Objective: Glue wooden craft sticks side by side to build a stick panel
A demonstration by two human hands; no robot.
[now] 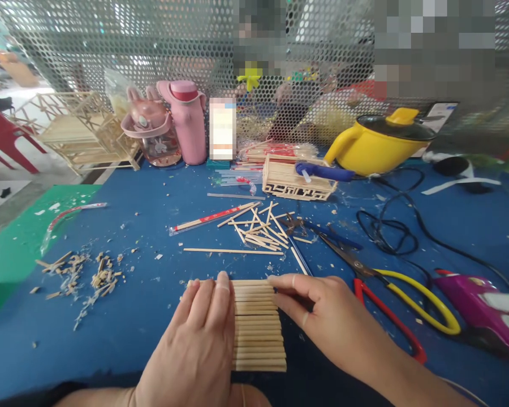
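Note:
A flat panel of wooden sticks laid side by side (258, 325) lies on the blue table (152, 215) close to me. My left hand (199, 339) rests flat on the panel's left half, fingers stretched out and pressing down. My right hand (322, 316) touches the panel's right edge near its top, fingers extended against the stick ends. Neither hand grips anything.
Loose wooden sticks (258, 229) lie scattered just beyond the panel, with a wrapped chopstick pair (212, 217). Yellow-and-red scissors (390, 291) and a purple glue gun (479, 308) sit right. Wood scraps (85, 274) lie left. A yellow pot (377, 144), stick frame (297, 181) and pink bottles (186, 121) stand behind.

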